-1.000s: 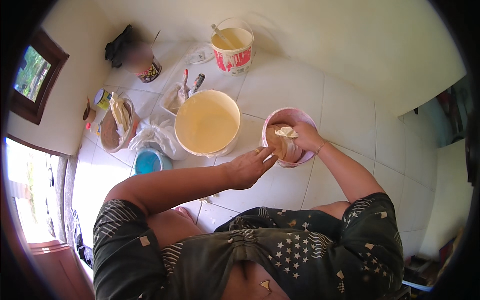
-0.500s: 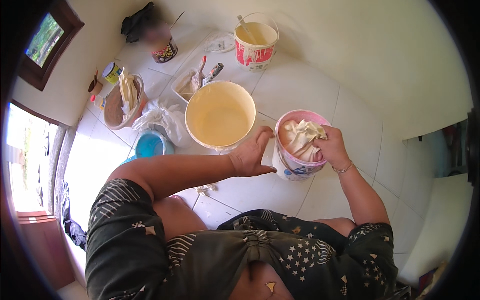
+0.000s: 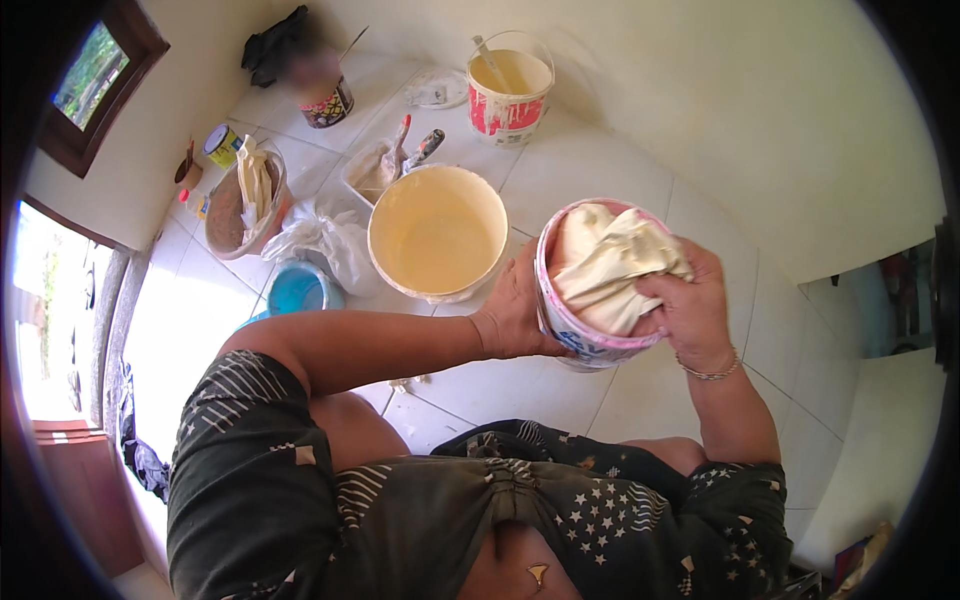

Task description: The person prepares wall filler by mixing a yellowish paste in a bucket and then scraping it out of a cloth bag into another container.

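Above the white tiled floor [image 3: 600, 150], the pink-rimmed bucket [image 3: 590, 340] is held up between both hands. The left hand [image 3: 515, 310] is wrapped against its outer wall, fingers closed on the side. The right hand [image 3: 690, 305] is clamped on a cream cloth [image 3: 605, 265] that is bunched inside the bucket and spills over its rim.

Just beyond the left hand, a large cream bucket [image 3: 438, 232] stands open on the floor, paint in its bottom, almost touching the held bucket's side. Farther back sits a small white and red bucket [image 3: 508, 85] with a stick in it. Left of the large bucket lie a crumpled white plastic bag [image 3: 320, 240], a blue lid [image 3: 297, 290] and a brown bowl [image 3: 245, 200] holding pale rags. A shallow tray [image 3: 385, 165] with brushes rests between the bowl and the buckets. Near the wall are a dark patterned can [image 3: 328, 100] and a small yellow tin [image 3: 222, 145]. A wooden-framed window [image 3: 100, 75] is at upper left.
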### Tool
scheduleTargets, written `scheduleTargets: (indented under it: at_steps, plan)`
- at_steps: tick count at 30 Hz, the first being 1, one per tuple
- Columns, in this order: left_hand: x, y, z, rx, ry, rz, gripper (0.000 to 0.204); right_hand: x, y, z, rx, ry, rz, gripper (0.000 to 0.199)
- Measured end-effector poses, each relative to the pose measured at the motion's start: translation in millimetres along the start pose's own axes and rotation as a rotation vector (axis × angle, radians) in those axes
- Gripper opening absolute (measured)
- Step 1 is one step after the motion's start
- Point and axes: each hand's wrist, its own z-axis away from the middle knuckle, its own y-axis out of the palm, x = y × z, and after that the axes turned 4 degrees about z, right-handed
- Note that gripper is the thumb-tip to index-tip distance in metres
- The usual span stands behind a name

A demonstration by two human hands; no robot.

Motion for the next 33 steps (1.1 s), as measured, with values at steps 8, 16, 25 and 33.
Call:
scheduleTargets:
  at_steps: [8, 16, 25, 33]
  plan:
    - [1, 3, -4, 0.028, 0.055, 0.044, 0.128, 52, -20, 8, -0.061, -0.154, -0.129, 0.031]
    - [-25, 5, -8, -0.061, 0.181, 0.196, 0.13, 67, -2, 5, -0.112, -0.181, -0.165, 0.033]
    - [-32, 0, -9, -0.064, 0.213, 0.548, 0.103, 83, 26, 8, -0.018, -0.163, -0.178, 0.026]
    - [-22, 13, 38, 0.327, -0.248, 0.894, 0.086, 82, 71, -8, 0.335, -0.093, 0.117, 0.01]
